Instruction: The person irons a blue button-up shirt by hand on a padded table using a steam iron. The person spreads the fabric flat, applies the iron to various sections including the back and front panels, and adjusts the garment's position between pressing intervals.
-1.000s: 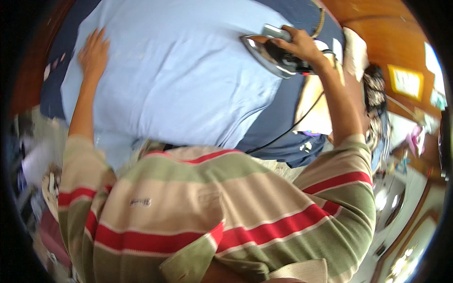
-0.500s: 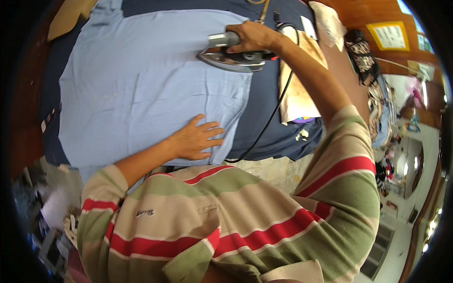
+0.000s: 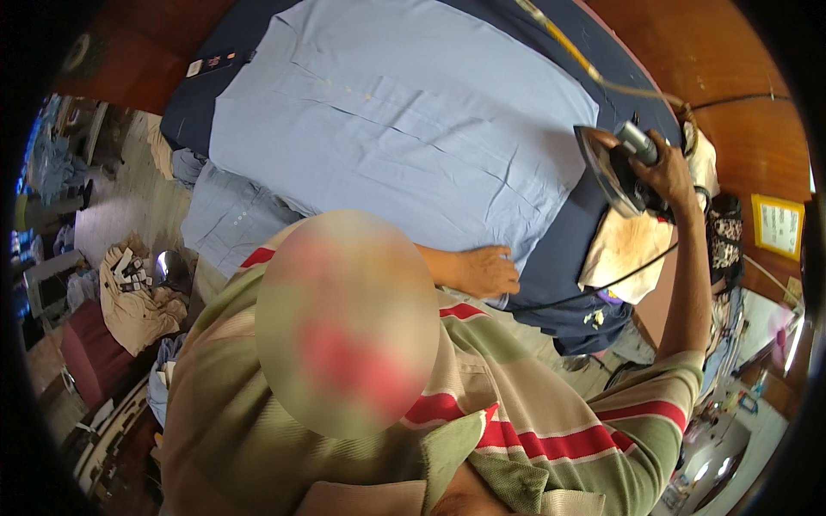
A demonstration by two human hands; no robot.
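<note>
A light blue shirt (image 3: 387, 112) lies spread with faint creases over the dark blue cloth (image 3: 551, 267) on the table. My right hand (image 3: 669, 172) is closed round the handle of a clothes iron (image 3: 615, 176). The iron is tilted up, its metal sole edge showing, just beyond the shirt's right edge and above the dark cloth and a tan pad. At the shirt's near right edge, my left hand (image 3: 486, 273) has its fingers curled on the fabric. Part of the left forearm is hidden by my body and a blurred patch.
A scorched tan pad (image 3: 628, 254) lies at the right, crossed by the iron's black cord (image 3: 594, 297). A yellowish hose (image 3: 568, 43) runs along the far edge. More blue clothing (image 3: 237, 215) hangs near left; a beige garment (image 3: 138, 297) lies beyond it.
The iron has come off the shirt and moved right, now tilted up. My left hand has gone from lying flat to curled at the shirt's edge. The view has turned.
</note>
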